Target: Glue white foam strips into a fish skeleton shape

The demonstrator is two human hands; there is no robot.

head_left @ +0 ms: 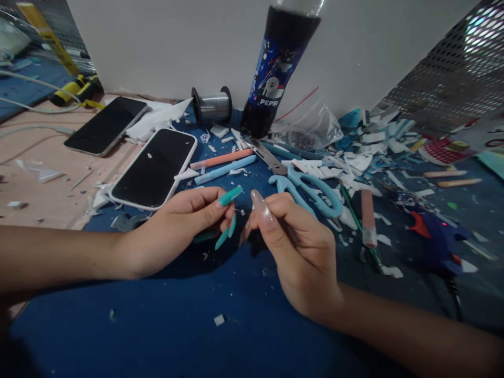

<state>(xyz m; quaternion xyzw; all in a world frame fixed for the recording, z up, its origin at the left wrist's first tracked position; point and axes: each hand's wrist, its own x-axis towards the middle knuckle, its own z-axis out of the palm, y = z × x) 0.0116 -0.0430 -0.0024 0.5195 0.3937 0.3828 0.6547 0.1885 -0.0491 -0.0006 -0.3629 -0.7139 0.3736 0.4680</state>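
White-cased, a phone (153,167) lies on the left of the counter (165,325). Beside it the left hand (177,226) pinches a fine strand (238,211) above the counter, short of the bottle (271,73) near the back edge. Right hand (305,252): fingers curled together; whether they grip the strand, I can't tell.

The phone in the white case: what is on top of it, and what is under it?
On the phone lies a small white scrap; a longer white piece overlaps the case's right edge. What lies directly underneath is covered.
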